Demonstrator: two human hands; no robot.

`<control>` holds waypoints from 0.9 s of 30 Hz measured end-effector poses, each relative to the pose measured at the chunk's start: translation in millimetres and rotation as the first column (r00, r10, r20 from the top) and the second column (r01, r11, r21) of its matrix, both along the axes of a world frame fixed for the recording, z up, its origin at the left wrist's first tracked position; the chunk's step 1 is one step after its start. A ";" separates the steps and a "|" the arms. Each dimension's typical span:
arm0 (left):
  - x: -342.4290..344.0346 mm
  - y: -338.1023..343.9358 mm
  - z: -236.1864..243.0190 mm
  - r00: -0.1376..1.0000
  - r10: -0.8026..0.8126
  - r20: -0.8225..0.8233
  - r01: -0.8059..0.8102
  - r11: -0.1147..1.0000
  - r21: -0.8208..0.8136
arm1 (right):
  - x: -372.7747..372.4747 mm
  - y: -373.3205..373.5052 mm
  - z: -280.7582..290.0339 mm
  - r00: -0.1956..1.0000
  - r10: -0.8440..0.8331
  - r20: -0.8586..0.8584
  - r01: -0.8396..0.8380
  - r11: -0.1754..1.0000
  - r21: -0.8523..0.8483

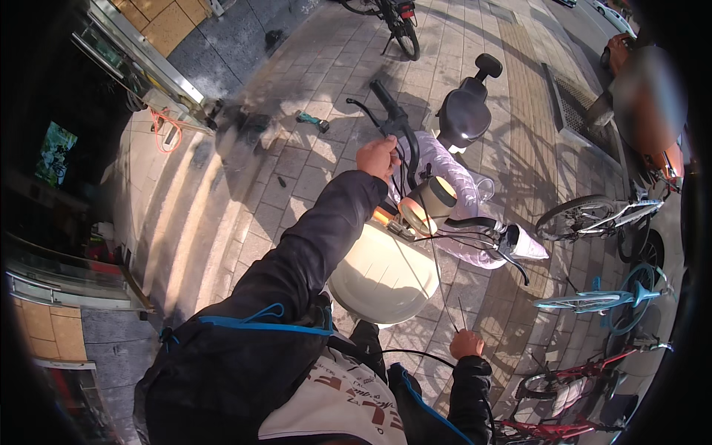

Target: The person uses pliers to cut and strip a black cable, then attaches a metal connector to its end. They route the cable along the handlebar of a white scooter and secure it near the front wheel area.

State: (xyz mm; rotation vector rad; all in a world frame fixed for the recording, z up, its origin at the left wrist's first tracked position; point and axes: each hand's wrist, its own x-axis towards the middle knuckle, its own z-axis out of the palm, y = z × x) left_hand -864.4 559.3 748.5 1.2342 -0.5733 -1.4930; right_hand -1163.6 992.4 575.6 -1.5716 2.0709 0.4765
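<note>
A bicycle-style handlebar (413,159) with black grips and brake levers stands in front of me, a cream plastic basket or box (386,271) mounted on its near side. My left hand (378,157) is closed beside the far-left grip and its cables; what its fingers pinch is hidden. Lower right, my right hand (466,343) is closed around a thin dark cable (446,300), which runs up toward the handlebar; a short end sticks up above the fist. A beige cylinder with a dark top (434,194) sits between the bars. Behind it hangs a lilac quilted cover (466,189).
The black saddle (463,115) is beyond the handlebar. A teal-and-black hand tool (313,122) lies on the paving. Steps (196,222) rise at left. Parked along the right are a white bicycle (601,216), a blue one (601,300) and red ones (571,378). Someone in orange (660,163) is near.
</note>
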 end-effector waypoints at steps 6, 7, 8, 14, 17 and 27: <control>4.6 1.9 7.7 0.996 -0.049 0.073 0.048 0.999 0.022 | 4.4 -17.0 16.9 0.983 0.072 0.168 -0.107 0.973 0.205; 4.9 3.8 11.2 0.993 -0.066 0.093 0.064 0.998 0.031 | 4.7 -16.3 10.0 0.983 -0.015 0.181 -0.022 0.979 0.201; 2.2 4.6 14.6 0.991 -0.088 0.104 0.084 0.996 0.034 | 3.5 -13.3 -1.2 0.977 -0.107 0.187 0.070 0.979 0.194; 11.5 -0.1 -5.7 0.985 -0.170 0.041 0.169 0.985 0.039 | 6.3 -10.0 -6.4 0.857 -0.320 0.405 0.371 0.927 -0.052; 1.9 9.5 -12.6 0.968 -0.251 0.013 0.250 0.967 0.056 | 9.6 -8.7 2.5 0.761 -0.276 0.587 0.451 0.875 -0.174; 7.6 7.2 -16.8 0.973 -0.230 0.013 0.230 0.972 -0.055 | 32.3 -35.8 47.0 -0.251 -0.381 0.890 0.691 0.573 0.440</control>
